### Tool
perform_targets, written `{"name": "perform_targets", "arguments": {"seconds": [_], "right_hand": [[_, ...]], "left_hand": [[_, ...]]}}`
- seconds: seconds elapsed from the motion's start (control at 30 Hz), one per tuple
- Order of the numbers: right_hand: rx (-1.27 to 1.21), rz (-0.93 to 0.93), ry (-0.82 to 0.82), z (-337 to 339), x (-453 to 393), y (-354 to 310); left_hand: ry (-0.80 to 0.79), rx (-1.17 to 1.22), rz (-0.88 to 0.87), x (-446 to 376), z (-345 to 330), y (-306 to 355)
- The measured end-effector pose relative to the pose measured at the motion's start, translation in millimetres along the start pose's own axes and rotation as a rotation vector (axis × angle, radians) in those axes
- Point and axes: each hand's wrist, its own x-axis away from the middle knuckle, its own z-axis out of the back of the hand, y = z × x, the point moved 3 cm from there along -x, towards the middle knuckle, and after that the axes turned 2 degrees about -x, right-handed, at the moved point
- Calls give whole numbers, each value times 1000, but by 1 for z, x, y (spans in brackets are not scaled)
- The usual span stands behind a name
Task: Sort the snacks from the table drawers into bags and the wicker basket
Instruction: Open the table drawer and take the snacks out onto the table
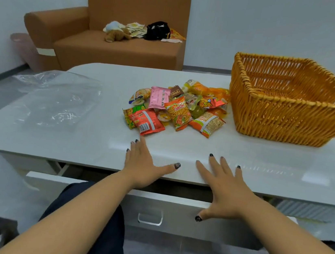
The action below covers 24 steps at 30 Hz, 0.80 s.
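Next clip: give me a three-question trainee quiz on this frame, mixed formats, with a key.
1. True or false: the wicker basket holds snacks.
2. The snack pile lies: A) left of the basket, B) in the drawer, C) on the sofa.
3. Fill in: both hands, left and right, are ____.

Key: 1 false, it looks empty; 2 A; 3 open, fingers spread near the table edge.

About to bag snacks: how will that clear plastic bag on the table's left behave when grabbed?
The clear plastic bag lies flat and wrinkled, so it is probably floppy and very light. Its glossy film on the smooth table may slide and likely needs both hands to hold open.
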Motion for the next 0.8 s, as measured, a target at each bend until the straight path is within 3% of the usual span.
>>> {"name": "perform_targets", "arguments": {"seconds": [0.1, 0.17, 0.5, 0.7, 0.8], "right_hand": [[-34, 34, 6, -1, 10, 2], [24, 53, 30, -7, 14, 1], [103, 9, 226, -19, 1, 21], [166, -41, 259, -22, -14, 20], [174, -63, 329, -26, -18, 22]], "left_hand": [[-230, -413, -232, 22, 3, -15], [-256, -553, -322, 26, 8, -26], [41, -639, -497, 27, 0, -46], [283, -566, -500, 18, -18, -49], [332, -570, -478, 14, -21, -45]]}}
